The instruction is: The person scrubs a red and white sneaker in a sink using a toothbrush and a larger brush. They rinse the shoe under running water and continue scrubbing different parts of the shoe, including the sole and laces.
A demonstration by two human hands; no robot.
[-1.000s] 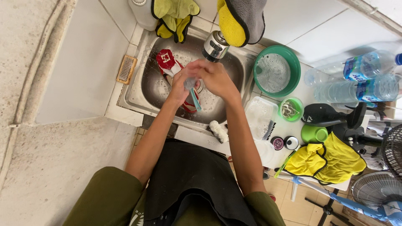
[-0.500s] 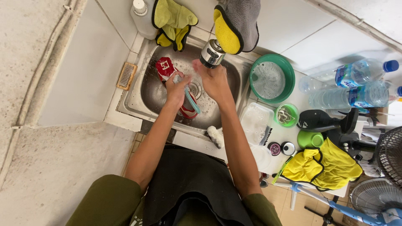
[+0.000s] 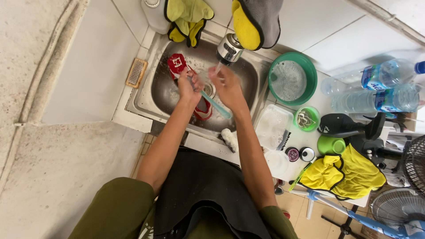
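Both my hands are over a steel sink [image 3: 161,95], under the faucet head [image 3: 229,48]. My left hand [image 3: 189,86] grips a light-teal brush [image 3: 218,106] whose handle slants down to the right over the drain. My right hand [image 3: 226,83] is held in the thin water stream just below the faucet, fingers loosely spread, with nothing visible in it. A red and white item [image 3: 177,63] lies in the sink's back left corner, and another red piece [image 3: 203,111] sits below my left wrist.
A small scrub brush [image 3: 136,72] lies on the sink's left ledge. Yellow cloths [image 3: 189,15] and a grey-yellow mitt [image 3: 256,22] hang behind. To the right are a green basin [image 3: 292,79], a clear plastic container [image 3: 273,126], a green cup [image 3: 332,145], water bottles [image 3: 389,73] and a yellow cloth [image 3: 343,172].
My hands, pressed together a second ago, have parted. The left now keeps the brush alone while the right has moved up under the faucet.
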